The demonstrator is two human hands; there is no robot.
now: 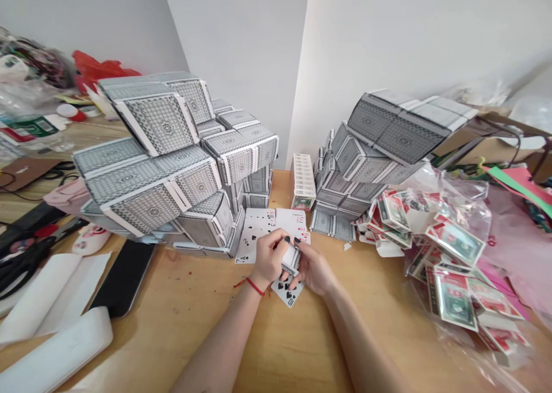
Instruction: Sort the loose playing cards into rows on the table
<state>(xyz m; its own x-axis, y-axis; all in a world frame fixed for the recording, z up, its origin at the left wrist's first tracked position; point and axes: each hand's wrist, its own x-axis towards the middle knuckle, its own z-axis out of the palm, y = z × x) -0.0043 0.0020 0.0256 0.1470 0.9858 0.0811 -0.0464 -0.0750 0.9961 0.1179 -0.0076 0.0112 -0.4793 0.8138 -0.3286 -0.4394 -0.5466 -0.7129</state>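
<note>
Left hand is pinching a card from above | right hand is gripping it from below, apparently bracing it | card is being held over the bench, between left stack and right stack | ten and face-up cards are lying close, seemingly for reach

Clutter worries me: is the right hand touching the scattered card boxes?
Apart: the head view plainly shows table between the right hand and the scattered card boxes.
</note>
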